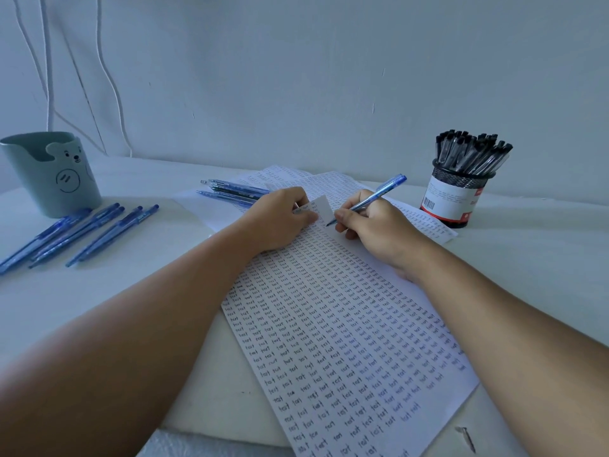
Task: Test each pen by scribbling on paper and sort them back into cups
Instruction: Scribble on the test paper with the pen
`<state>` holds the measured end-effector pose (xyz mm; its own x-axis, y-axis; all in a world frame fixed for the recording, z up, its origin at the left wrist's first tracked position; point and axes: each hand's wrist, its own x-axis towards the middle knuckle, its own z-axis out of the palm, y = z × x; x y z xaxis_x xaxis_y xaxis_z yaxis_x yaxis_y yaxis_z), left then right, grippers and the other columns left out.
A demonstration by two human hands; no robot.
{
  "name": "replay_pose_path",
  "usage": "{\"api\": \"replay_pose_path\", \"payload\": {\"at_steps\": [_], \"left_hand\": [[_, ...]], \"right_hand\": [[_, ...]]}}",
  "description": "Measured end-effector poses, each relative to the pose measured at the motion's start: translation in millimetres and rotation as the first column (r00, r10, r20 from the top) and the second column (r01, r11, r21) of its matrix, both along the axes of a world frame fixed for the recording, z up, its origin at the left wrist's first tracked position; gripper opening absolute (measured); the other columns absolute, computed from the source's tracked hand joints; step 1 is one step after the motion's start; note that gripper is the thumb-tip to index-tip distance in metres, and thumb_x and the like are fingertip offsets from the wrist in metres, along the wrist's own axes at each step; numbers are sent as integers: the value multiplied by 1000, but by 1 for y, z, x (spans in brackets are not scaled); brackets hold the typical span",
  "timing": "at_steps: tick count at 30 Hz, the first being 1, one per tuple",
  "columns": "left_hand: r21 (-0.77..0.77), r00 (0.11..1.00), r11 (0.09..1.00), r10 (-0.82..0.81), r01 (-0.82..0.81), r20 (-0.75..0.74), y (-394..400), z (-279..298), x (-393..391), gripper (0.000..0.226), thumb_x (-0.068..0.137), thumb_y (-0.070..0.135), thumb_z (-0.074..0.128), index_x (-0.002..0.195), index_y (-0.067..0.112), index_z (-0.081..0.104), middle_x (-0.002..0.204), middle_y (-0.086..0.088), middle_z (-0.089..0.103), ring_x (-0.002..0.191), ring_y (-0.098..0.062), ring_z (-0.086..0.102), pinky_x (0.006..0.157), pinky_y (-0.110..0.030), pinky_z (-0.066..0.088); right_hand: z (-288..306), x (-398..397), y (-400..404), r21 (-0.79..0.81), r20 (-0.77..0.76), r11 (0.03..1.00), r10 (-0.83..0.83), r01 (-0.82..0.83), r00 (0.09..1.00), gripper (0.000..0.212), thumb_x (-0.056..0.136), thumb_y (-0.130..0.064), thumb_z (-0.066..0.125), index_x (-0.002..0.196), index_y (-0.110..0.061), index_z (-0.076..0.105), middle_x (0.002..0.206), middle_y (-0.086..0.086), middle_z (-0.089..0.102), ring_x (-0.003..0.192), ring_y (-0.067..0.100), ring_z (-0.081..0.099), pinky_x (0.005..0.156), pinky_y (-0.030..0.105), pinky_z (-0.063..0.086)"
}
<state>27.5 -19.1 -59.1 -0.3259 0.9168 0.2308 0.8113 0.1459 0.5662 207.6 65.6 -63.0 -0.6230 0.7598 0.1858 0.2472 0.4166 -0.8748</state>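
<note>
Nearby, loose blue pens (pixel 79 234) flank a bear cup (pixel 54 174); right-hand fingers (pixel 349 214) pinch a pen (pixel 369 200), left-hand fingers (pixel 304 217) pinch a paper corner (pixel 321 207).

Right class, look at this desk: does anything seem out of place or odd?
Yes. The green cup at the left looks empty, while blue pens lie loose on the table beside it and more lie on the paper. A small dark screw-like thing also lies near the paper's bottom right corner.

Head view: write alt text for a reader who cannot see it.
A person's right hand writes with a blue pen on a sheet of paper filled with rows of "test", while the left hand pinches its curled top corner. Loose blue pens lie beside a green bear cup; a mesh cup holds black pens.
</note>
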Motion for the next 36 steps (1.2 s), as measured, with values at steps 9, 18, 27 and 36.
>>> {"api": "replay_pose_path", "payload": {"at_steps": [9, 18, 27, 36], "left_hand": [[0, 1000, 1000, 0, 0, -2, 1, -1, -2, 22, 99, 41, 61, 91, 21, 58, 82, 3, 61, 69, -12, 54, 58, -30, 37], [-3, 1000, 1000, 2, -2, 2, 1, -1, -1, 22, 99, 41, 62, 94, 20, 60, 80, 5, 60, 68, -11, 52, 58, -29, 36], [-1, 1000, 1000, 3, -3, -6, 1, -1, -2, 22, 99, 42, 62, 95, 20, 60, 81, 4, 61, 70, -12, 54, 58, -30, 37], [-1, 1000, 1000, -8, 8, 0, -1, 0, -1, 23, 99, 42, 61, 93, 20, 59, 78, 5, 58, 68, -12, 51, 58, -30, 36]], "right_hand": [[0, -2, 0, 41, 42, 999, 3, -5, 999, 7, 103, -28, 63, 97, -23, 64, 82, -9, 75, 79, 5, 65, 82, 27, 50], [0, -1, 0, 56, 63, 998, 1, -4, 998, 8, 104, -29, 62, 100, -22, 64, 84, -8, 75, 83, 8, 65, 86, 31, 52], [1, -2, -1, 60, 55, 998, 0, -3, 998, 7, 104, -27, 61, 100, -22, 64, 87, -7, 75, 83, 7, 66, 85, 28, 52], [1, -2, -1, 40, 47, 999, -18, 16, 999, 8, 104, -28, 61, 99, -22, 63, 86, -7, 74, 81, 8, 65, 83, 30, 51]]}}
